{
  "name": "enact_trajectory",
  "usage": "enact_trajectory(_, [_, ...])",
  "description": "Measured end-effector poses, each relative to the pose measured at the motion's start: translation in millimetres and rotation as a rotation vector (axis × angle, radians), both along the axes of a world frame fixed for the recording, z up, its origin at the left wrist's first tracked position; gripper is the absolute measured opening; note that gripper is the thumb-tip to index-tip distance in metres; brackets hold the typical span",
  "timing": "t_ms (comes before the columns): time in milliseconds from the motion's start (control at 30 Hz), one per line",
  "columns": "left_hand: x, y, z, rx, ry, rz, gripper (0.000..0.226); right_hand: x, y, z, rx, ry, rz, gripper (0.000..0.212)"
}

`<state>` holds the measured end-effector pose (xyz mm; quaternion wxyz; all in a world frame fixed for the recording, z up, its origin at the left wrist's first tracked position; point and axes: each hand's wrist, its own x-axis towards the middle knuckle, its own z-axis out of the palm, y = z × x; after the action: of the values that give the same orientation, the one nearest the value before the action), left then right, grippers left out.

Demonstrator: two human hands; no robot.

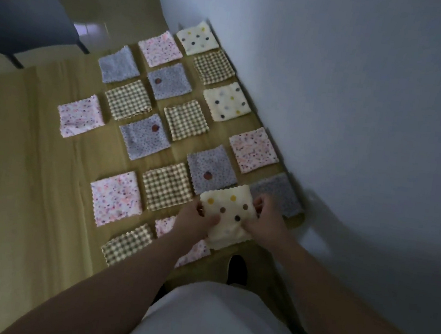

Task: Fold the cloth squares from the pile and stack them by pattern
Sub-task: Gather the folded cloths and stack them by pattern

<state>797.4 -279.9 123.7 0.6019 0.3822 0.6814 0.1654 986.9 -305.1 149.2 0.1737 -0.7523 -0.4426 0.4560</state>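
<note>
While left hand and right hand pinch its edges, cream dotted cloth bunched between, patterned squares across bench.

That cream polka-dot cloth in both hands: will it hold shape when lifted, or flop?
Probably floppy: the cream polka-dot cloth bunches and sags between the left hand and right hand. Likely light: it looks thin and small.

Matt, soft cloth squares with pinked zigzag edges; smooth, faintly sheened wood-grain tabletop; matt painted wall.
</note>
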Motion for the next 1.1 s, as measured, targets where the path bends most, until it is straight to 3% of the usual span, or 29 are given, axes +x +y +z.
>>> enact_trajectory(133, [15.5, -13.5, -10.7, 0.073, 0.212, -0.079, 0.036, 6.4, -3.8, -16.2, -0.026, -0.018, 0.058, 0.036])
enact_trajectory(267, [28.0, -19.8, -19.8, 0.114, 0.341, -0.099, 0.032, 6.6, -2.2, -28.8, -0.045, -0.072, 0.131, 0.034])
enact_trajectory(467, [32.5, -26.3, -31.0, 0.099, 0.439, -0.068, 0.038, -3.8, -4.0, -34.3, -0.042, -0.126, 0.217, 0.054])
enact_trajectory(600, [34.7, -20.7, -30.0, 0.056, 0.472, -0.076, 0.049, -6.0, 3.0, -33.4, -0.036, -0.181, 0.206, 0.062])
enact_trajectory(800, [28.4, -12.2, -36.1, 0.054, 0.486, -0.192, 0.054, -13.0, 7.8, -30.0, -0.065, -0.032, 0.070, 0.047])
enact_trajectory(1000, [25.4, -6.2, -33.0, 0.083, 0.486, -0.266, 0.056, -21.6, 10.8, -23.8, -0.211, 0.065, -0.139, 0.058])
enact_trajectory(1100, [26.1, -3.1, -28.1, 0.073, 0.470, -0.253, 0.048, -23.8, 9.2, -17.3, -0.161, 0.006, -0.100, 0.059])
